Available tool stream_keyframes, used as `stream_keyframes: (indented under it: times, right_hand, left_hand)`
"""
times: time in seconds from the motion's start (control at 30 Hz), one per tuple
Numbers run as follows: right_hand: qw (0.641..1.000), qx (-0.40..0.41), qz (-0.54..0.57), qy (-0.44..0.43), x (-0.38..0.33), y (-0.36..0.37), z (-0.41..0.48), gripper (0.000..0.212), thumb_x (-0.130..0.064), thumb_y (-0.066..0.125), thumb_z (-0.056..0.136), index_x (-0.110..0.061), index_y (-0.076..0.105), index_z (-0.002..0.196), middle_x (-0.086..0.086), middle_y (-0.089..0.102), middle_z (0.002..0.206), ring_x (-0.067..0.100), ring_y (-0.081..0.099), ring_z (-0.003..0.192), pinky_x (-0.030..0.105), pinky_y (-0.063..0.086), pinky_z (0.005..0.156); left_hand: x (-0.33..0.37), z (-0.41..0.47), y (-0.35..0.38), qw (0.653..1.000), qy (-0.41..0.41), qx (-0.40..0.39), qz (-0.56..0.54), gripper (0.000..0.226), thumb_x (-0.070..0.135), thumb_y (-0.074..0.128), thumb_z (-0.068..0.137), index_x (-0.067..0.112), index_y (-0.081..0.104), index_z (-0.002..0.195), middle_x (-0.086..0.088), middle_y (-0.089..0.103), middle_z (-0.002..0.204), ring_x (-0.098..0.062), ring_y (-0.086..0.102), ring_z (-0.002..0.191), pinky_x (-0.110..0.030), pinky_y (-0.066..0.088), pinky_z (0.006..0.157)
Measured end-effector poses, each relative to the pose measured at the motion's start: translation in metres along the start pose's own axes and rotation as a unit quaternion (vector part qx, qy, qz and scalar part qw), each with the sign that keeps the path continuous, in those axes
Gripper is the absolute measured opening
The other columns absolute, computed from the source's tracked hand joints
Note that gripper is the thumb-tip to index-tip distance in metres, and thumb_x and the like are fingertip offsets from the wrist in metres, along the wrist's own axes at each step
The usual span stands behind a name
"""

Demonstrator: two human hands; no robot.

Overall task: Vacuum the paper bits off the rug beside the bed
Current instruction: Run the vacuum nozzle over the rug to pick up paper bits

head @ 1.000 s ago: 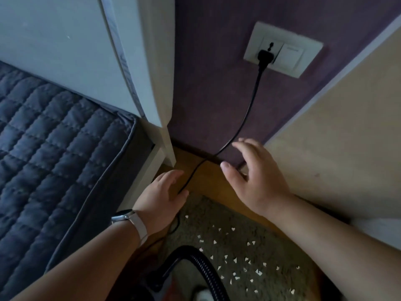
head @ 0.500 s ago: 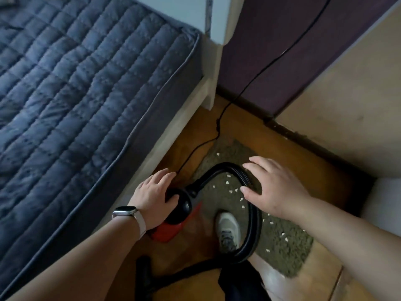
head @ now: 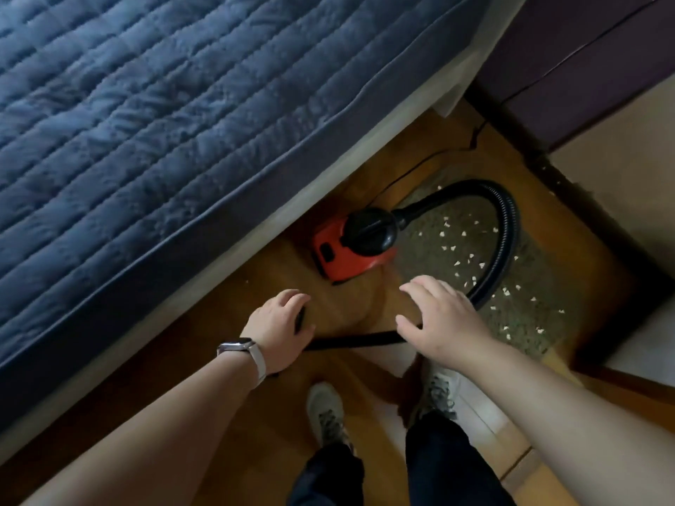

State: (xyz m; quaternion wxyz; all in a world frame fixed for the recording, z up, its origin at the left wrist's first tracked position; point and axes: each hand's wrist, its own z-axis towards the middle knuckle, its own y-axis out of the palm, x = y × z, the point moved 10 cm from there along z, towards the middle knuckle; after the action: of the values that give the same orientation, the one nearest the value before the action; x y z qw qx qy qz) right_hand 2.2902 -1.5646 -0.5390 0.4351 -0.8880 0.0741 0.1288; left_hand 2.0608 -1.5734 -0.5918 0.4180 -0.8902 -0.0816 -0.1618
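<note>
2 hands over the vacuum tube [head: 350, 341] beside the bed [head: 164, 122].
The right hand [head: 443, 317] has a released grip, fingers spread above the tube. The left hand [head: 279, 325] curves at the tube's end (grip state cannot be determined). White paper bits [head: 456, 264] lie scattered on the rug [head: 548, 286], right of the red vacuum [head: 350, 253], around its hose [head: 506, 228].

A red vacuum [head: 343, 255] with a black top stands upright just ahead of both hands. Its black hose [head: 506, 228] loops over the grey-green rug [head: 548, 272] beyond the right hand [head: 438, 315] and ends in the curled fingers of the left hand [head: 281, 323]. Small white paper bits [head: 456, 263] lie scattered on the rug.
</note>
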Motion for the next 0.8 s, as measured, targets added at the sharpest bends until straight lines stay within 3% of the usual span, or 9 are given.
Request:
stream_keyframes:
  times: [0.17, 0.33, 0.47, 0.7, 0.8]
  right_hand:
    - [0.999, -0.050, 0.008, 0.015, 0.003, 0.084, -0.004, 0.052, -0.048, 0.048, 0.092, -0.027, 0.046, 0.139, -0.011, 0.043, 0.139, 0.014, 0.038, 0.131, 0.035, 0.033, 0.108]
    - [0.998, -0.065, 0.000, 0.012, 0.048, 0.150, 0.003, 0.048, -0.045, 0.047, 0.093, -0.025, 0.048, 0.136, -0.010, 0.046, 0.133, 0.015, 0.040, 0.128, 0.034, 0.035, 0.105]
    - [0.998, -0.057, -0.024, -0.019, 0.091, 0.197, 0.025, 0.048, -0.044, 0.046, 0.094, -0.023, 0.047, 0.137, -0.006, 0.046, 0.132, 0.017, 0.039, 0.129, 0.035, 0.034, 0.107]
    - [0.999, -0.035, 0.007, 0.012, 0.166, 0.271, 0.060, 0.052, -0.041, 0.055, 0.090, -0.020, 0.049, 0.138, -0.001, 0.047, 0.139, 0.021, 0.042, 0.130, 0.035, 0.038, 0.105]
    - [0.999, -0.009, 0.034, 0.015, 0.183, 0.289, 0.069, 0.052, -0.039, 0.058, 0.090, -0.019, 0.051, 0.138, -0.002, 0.049, 0.139, 0.021, 0.042, 0.130, 0.033, 0.036, 0.102]
  left_hand:
    - [-0.025, -0.011, 0.087, 0.994, -0.065, -0.056, -0.064, 0.047, 0.039, 0.051, 0.094, 0.024, 0.047, 0.138, 0.003, 0.047, 0.138, -0.022, 0.050, 0.121, -0.040, 0.048, 0.095]
    - [-0.004, 0.030, 0.186, 0.987, -0.065, -0.126, -0.077, 0.047, 0.043, 0.047, 0.097, 0.029, 0.041, 0.141, 0.003, 0.049, 0.131, -0.020, 0.051, 0.115, -0.039, 0.049, 0.091]
    - [0.030, 0.085, 0.259, 0.988, -0.034, -0.121, -0.085, 0.042, 0.041, 0.051, 0.096, 0.028, 0.045, 0.135, 0.010, 0.055, 0.100, -0.009, 0.058, 0.076, -0.029, 0.048, 0.062]
    - [0.041, 0.161, 0.371, 0.996, 0.002, -0.084, -0.031, 0.046, 0.046, 0.057, 0.089, 0.032, 0.043, 0.130, 0.005, 0.054, 0.118, -0.020, 0.061, 0.093, -0.042, 0.057, 0.076]
    - [0.032, 0.185, 0.405, 0.996, -0.004, -0.080, -0.046, 0.044, 0.057, 0.053, 0.084, 0.038, 0.044, 0.123, 0.008, 0.057, 0.109, -0.021, 0.062, 0.090, -0.041, 0.058, 0.073]
